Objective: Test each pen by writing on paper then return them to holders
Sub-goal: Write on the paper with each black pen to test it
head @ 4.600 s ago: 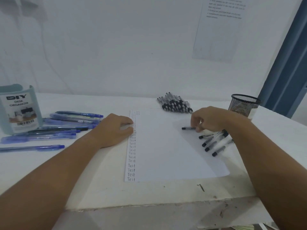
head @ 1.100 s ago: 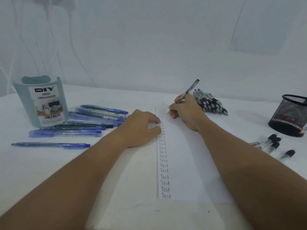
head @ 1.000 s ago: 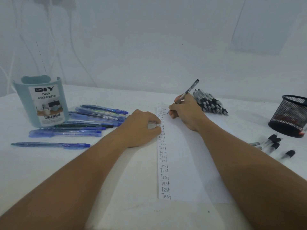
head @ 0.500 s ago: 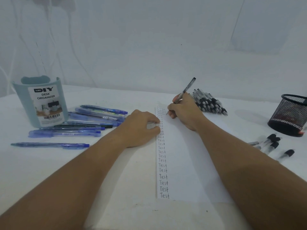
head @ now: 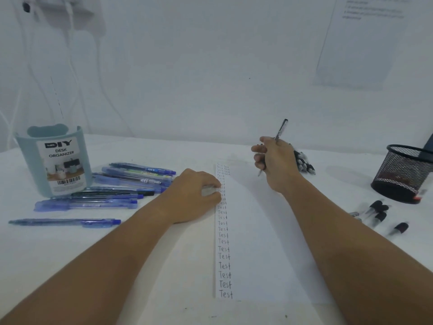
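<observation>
Pinching the pen [head: 280, 130], the right hand [head: 275, 160] should drop it upright into the mesh holder [head: 403, 174] (left hand [head: 194, 195] pressing the paper [head: 257, 231]).

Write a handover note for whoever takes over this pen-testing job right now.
Right hand grips a black pen, tip off the paper.
Left hand rests on the paper's left edge.
Done: a full "Test" column down the left edge, a second begun at the top.
Black pens: pile behind the right hand, a few near the mesh cup.
Blue pens lie beside the DIY organizer.
Left: test the rest, return all to holders.
</observation>
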A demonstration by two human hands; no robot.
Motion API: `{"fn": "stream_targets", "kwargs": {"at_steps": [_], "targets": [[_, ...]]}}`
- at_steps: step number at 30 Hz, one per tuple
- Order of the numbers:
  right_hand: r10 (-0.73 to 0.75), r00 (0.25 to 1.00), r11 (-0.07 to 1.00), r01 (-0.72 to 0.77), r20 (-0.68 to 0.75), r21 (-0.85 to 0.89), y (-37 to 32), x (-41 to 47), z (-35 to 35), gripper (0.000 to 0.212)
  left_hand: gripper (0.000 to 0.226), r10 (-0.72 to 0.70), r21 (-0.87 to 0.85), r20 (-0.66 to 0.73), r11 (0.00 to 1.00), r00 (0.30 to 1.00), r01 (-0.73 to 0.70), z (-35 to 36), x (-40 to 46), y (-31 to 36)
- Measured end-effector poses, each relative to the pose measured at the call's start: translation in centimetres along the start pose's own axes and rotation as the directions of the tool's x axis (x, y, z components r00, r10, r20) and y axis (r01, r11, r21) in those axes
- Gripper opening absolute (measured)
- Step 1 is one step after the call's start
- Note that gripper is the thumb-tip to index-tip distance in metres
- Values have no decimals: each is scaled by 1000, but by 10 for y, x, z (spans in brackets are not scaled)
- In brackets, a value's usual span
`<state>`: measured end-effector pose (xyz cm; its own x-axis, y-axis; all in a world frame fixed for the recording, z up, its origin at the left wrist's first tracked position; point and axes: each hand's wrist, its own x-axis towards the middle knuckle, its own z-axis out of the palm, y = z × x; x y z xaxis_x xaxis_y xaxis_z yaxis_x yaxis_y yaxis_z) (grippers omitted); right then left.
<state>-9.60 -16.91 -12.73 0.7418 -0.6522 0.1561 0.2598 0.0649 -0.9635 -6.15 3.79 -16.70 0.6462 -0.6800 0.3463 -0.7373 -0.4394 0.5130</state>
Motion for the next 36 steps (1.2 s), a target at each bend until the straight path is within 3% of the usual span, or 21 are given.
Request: {"fn": "stream_targets", "kwargs": {"at_steps": [19,22,24,27,29,30,32,35,36], "targets": [[-12,998,998,8,62,64,-10,-9,-6,25,29,-2,22,-2,1000,1000,2,-4,-3,6],[18,999,1000,-17,-28,25,-24,-3,-5,15,29,-1,19,-5,1000,1000,1,-4,-3,7],[-29,993,993,15,-113,-116,-38,8,-8,17,30,-2,18,-4,1000,1000,3,-4,-3,7],[-181,972,840,73,-150,-538,-59,31,-27,19,30,-6,23,0,1000,1000,6,-3,-2,7],[-214,972,613,55,-98,-788,-71,43,-41,12,31,-4,32,-6,999,1000,5,-3,-1,7],[-220,973,487,41,-77,-872,-74,48,-47,18,31,-2,39,-9,999,1000,3,-3,-1,7],[-240,969,310,16,-62,-951,-73,58,-55,27,30,1,43,-17,999,1000,0,-3,-1,7],[-265,963,236,7,-57,-972,-61,73,-61,5,29,-1,39,-21,999,1000,2,-1,-1,6],[-251,966,225,-1,-59,-974,-57,77,-61,11,29,1,40,-23,999,1000,0,-1,0,6]]}}
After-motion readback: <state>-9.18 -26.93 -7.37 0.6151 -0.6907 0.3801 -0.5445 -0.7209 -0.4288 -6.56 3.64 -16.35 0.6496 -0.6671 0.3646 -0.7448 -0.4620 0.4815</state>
